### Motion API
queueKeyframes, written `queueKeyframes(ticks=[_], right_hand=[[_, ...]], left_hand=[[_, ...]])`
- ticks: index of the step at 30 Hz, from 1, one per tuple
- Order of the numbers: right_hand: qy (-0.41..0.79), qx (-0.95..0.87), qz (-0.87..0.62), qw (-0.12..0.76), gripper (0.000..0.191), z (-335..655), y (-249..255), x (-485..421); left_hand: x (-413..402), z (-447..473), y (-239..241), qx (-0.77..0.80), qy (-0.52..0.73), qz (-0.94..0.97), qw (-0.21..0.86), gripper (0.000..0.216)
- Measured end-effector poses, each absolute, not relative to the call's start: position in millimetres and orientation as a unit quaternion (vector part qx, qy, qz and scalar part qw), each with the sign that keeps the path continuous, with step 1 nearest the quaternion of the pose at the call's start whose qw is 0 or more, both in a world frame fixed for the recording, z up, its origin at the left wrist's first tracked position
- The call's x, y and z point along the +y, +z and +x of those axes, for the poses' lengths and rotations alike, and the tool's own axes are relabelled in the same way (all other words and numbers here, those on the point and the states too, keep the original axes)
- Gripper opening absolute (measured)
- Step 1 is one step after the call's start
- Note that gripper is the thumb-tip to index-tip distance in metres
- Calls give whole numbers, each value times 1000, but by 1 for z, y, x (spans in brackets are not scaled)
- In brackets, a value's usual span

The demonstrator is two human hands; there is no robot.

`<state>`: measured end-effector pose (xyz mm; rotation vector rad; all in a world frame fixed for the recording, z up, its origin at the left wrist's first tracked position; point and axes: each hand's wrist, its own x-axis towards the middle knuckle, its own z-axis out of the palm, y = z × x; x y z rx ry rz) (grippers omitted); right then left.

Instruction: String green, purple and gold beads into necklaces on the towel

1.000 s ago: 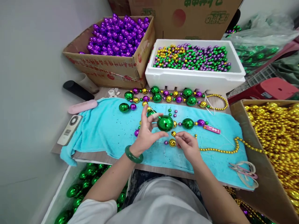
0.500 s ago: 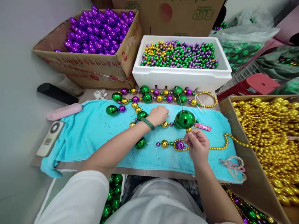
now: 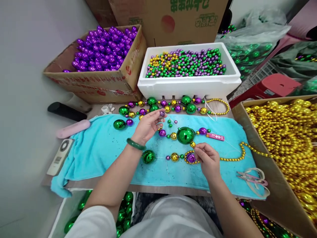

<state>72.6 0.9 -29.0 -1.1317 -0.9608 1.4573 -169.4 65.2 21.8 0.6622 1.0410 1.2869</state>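
My left hand (image 3: 146, 130), a green bangle (image 3: 136, 144) at its wrist, pinches a small purple bead (image 3: 161, 113) at the upper end of a white string (image 3: 172, 119). This string runs down to a large green bead (image 3: 185, 135). Just below that bead, my right hand (image 3: 208, 160) pinches a small gold bead (image 3: 192, 144). Loose small green beads (image 3: 170, 123) lie on the blue towel (image 3: 111, 145) between the hands. Nearer me rests a strand with a green ball (image 3: 148, 156), a gold bead (image 3: 174, 156) and a purple bead (image 3: 190, 157).
A white foam box (image 3: 189, 86) of small beads stands behind the towel. Cardboard boxes of purple beads (image 3: 104, 49) and gold bead strings (image 3: 284, 142) flank it. Scissors (image 3: 252, 178) lie at the right, a pink lighter-like item (image 3: 215, 136) nearby, a small fan (image 3: 60, 155) left.
My left hand has come back from the towel and now holds a small purple bead at the string's end. The large green bead has moved lower and left, with my right hand still beneath it.
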Motion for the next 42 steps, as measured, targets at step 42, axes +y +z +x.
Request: queueKeyframes(ticks=[42], right_hand=[[529, -618, -398, 424, 12, 36, 38, 22]], left_hand=[[19, -129, 109, 457, 615, 545, 340, 17]])
